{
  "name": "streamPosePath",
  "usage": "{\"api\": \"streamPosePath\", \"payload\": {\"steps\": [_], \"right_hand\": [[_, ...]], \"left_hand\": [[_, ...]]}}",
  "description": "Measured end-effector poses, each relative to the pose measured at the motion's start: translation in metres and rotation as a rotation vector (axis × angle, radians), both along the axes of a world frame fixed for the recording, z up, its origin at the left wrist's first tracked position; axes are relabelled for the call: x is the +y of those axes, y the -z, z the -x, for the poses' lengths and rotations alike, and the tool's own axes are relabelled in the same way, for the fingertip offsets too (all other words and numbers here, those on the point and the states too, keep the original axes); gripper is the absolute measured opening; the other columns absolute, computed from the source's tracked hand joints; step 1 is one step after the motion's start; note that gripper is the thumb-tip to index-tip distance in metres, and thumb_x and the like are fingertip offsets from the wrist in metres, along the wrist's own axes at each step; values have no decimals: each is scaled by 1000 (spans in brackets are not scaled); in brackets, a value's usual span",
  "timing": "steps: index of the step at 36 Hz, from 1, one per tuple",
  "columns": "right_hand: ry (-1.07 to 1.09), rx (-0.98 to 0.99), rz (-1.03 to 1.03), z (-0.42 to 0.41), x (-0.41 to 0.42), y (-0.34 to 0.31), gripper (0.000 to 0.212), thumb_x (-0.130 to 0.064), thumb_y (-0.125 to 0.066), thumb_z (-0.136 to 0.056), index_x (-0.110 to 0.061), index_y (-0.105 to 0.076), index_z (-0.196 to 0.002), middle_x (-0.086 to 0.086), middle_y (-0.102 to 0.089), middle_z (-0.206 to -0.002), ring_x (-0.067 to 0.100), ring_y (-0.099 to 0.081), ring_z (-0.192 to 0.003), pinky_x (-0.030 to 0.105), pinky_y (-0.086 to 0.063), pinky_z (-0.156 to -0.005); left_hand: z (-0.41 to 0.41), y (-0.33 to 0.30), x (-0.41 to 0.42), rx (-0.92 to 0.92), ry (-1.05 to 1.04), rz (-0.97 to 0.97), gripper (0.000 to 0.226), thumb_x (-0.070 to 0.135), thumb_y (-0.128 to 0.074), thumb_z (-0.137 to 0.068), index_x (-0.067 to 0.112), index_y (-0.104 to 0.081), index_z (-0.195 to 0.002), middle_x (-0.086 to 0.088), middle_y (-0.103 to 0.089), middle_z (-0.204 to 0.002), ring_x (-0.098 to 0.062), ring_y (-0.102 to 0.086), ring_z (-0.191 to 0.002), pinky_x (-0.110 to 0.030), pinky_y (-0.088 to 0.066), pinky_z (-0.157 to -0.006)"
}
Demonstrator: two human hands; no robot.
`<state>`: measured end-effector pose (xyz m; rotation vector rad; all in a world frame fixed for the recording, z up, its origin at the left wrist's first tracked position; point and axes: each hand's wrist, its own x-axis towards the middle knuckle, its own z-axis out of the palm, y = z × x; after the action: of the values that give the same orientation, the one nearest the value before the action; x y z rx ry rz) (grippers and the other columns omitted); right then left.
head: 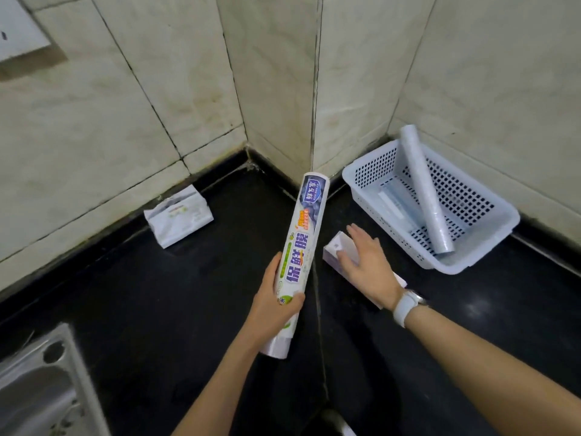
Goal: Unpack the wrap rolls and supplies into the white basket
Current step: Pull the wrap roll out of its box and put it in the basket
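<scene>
My left hand point(276, 297) grips the lower part of a long printed wrap roll point(303, 234), which points up and away over the black counter. My right hand point(367, 262), fingers spread, hovers over or rests on a pale purple box point(338, 247) lying flat on the counter; I cannot tell whether it touches. The white perforated basket point(471, 256) stands at the right against the wall. A clear wrap roll point(424, 190) leans diagonally in it, its top over the far rim. A flat light-blue pack point(396, 199) lies on the basket floor.
A white printed bag point(179, 215) sits by the left wall on the black counter point(157, 294). A steel sink point(37, 382) fills the lower left corner. Tiled walls meet in a corner behind the counter. A white watch is on my right wrist.
</scene>
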<state>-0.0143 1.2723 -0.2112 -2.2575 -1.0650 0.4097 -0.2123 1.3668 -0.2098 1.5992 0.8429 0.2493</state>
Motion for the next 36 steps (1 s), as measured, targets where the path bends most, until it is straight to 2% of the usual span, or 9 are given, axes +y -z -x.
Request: {"api": "streamPosePath", "payload": {"steps": [3,6,10,12,16,20,24,29,36], "right_hand": [[143,671,-286,8,15,-38,53,-32,-53,-91,-15,-36,-138,3,-52,-133,12,-51,-119,30,-37,-104],[226,1046,-458,4,18,-63,31,-28,-51,-92,-10,-50,-117,5,-65,-105,15,-63,-91,34,-51,-86],[353,1013,-519,1,0,-69,20,-20,-58,-89,-11,-49,-105,5,-65,-87,18,-63,-79,39,-54,-79],[406,1000,-570,4,-13,-67,22,-17,-61,-86,-9,-51,-104,0,-66,-75,14,-64,-70,37,-56,-72],[477,994,-661,12,-41,-61,7,-14,-62,-85,-11,-56,-89,-4,-65,-61,11,-62,-61,29,-55,-59],[575,1090,-749,15,-70,-54,11,-14,-60,-86,-10,-55,-95,5,-64,-75,14,-65,-67,34,-56,-65],[629,1169,-860,12,-99,-49,50,-32,-59,-82,-6,-49,-123,15,-64,-103,26,-65,-91,39,-58,-73],[565,1367,-869,4,-130,-48,74,-69,-28,-84,-10,-67,-105,21,-62,-105,34,-60,-101,47,-50,-88],[673,1398,-744,-5,-146,-40,61,-51,-35,-91,-5,-48,-128,21,-62,-118,33,-61,-104,44,-53,-79]], "left_hand": [[-2,1,10,7,126,-17,84,19,-69,-76,46,-21,-139,32,-45,-125,15,-49,-107,-3,-44,-75],[-10,-3,16,17,259,-72,84,22,-67,-68,51,-26,-136,33,-48,-124,12,-51,-109,-4,-42,-80],[-28,-9,17,70,370,-169,81,27,-62,-64,62,-26,-128,32,-52,-119,9,-54,-104,-18,-47,-86],[-39,-14,14,101,373,-235,78,41,-63,-69,55,-21,-133,27,-48,-122,3,-54,-104,-31,-49,-90],[-61,-20,-3,120,484,-516,84,60,-60,-73,45,-12,-140,12,-47,-123,-11,-54,-101,-36,-48,-82],[-74,-13,-27,130,557,-736,73,56,-54,-83,31,-21,-143,4,-49,-122,-19,-53,-99,-37,-47,-80],[-75,-3,-44,127,633,-691,70,56,-51,-85,31,-21,-143,5,-49,-125,-17,-53,-103,-36,-47,-84],[-74,5,-55,142,685,-641,67,56,-46,-87,35,-18,-144,9,-43,-136,-13,-49,-114,-32,-44,-90],[-75,4,-63,115,697,-559,51,42,-45,-93,36,-29,-142,9,-45,-138,-15,-48,-119,-38,-43,-97]]}}
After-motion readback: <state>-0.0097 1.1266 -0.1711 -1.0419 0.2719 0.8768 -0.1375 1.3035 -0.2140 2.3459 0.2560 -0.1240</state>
